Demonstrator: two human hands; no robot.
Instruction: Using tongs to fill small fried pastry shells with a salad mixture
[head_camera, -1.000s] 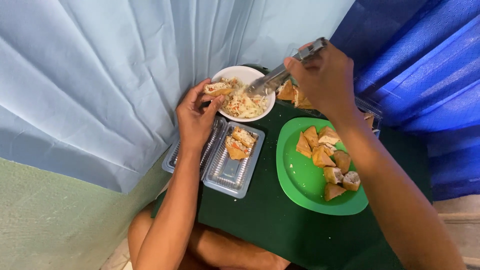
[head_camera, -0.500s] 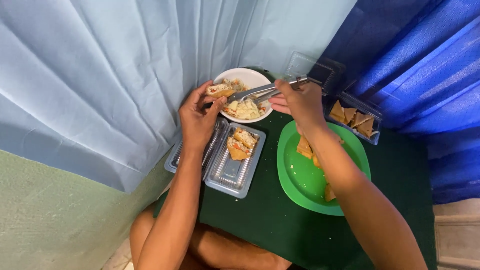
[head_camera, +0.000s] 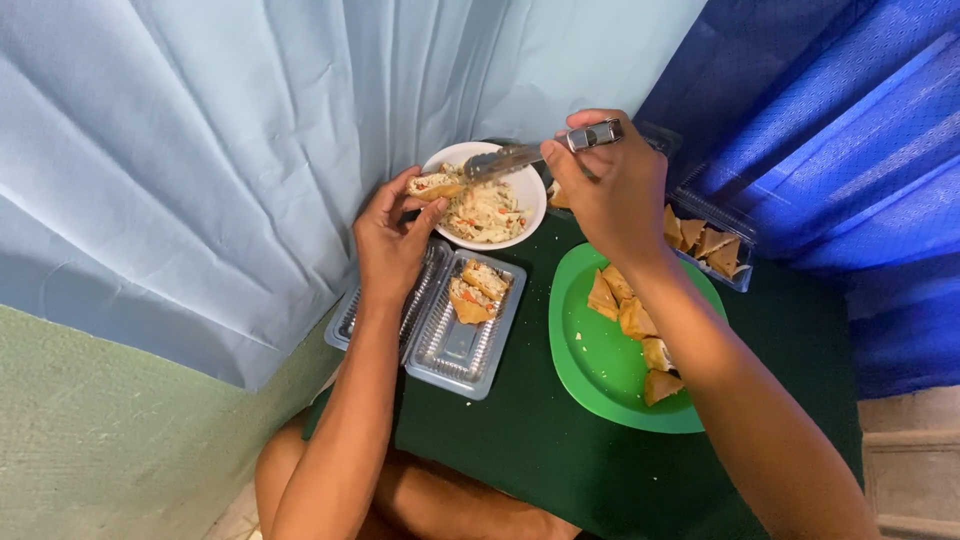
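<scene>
On the dark green bench (head_camera: 560, 470), at its far edge against the pale blue curtain (head_camera: 200, 150), I see a white bowl (head_camera: 532, 196) holding a shredded salad-like filling (head_camera: 485, 212). My left hand (head_camera: 390, 245) hovers at the bowl's left rim, its grip closed around a small piece of filled pastry (head_camera: 436, 185) pinched between thumb and fingertips. My right hand (head_camera: 615, 190) is raised just right of the bowl, its grip closed on the handle end of metal tongs (head_camera: 535, 152), which reach leftward so their tips sit over the bowl, just beside the pastry piece; I cannot tell whether the tips touch it or hold any filling. Near the left hand lies an open clear plastic clamshell container (head_camera: 455, 345), its right half carrying two filled pastry pieces (head_camera: 475, 292) at its far end, its left half partly under my left wrist. To the right sits a green plate (head_camera: 590, 365) with several golden triangular pastries (head_camera: 630, 320) along its right side, partly hidden by my right forearm. Beyond the plate, at the far right by the dark blue curtain (head_camera: 840, 130), another clear container (head_camera: 735, 262) holds more triangular pastries. My bare knees show below the bench's near edge.
</scene>
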